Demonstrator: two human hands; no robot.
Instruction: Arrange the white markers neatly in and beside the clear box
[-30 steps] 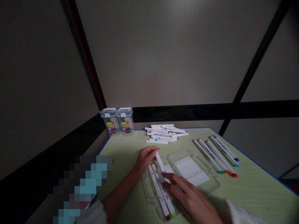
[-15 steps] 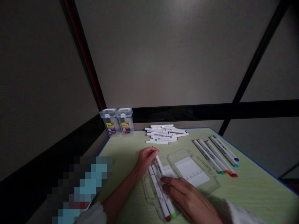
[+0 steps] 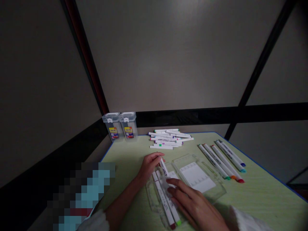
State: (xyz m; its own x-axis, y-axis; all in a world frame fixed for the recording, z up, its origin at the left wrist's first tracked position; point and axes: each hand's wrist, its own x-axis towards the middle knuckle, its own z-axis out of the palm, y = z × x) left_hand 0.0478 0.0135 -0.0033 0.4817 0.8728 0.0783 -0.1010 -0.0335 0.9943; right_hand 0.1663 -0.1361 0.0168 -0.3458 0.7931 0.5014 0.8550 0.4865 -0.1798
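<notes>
My left hand is closed on the upper end of a white marker, pinched between thumb and fingers. At its lower end the fingers of my right hand bend around it, the thumb out of sight. The held marker slants over an opened clear plastic case. In the left half of this case lie two white markers side by side, one with a dark red end and one with a bright green end. The case's right half holds a white ridged insert.
Several white markers lie heaped at the table's back. More markers are laid in a row on the right. Two lidded clear boxes stand at the back left corner. The pale green table has a blue edge, with walls behind.
My right hand's fingers have shifted slightly along the lower end of the held marker and spread a little. My left hand keeps its pinch, and the markers in the case stay put.
</notes>
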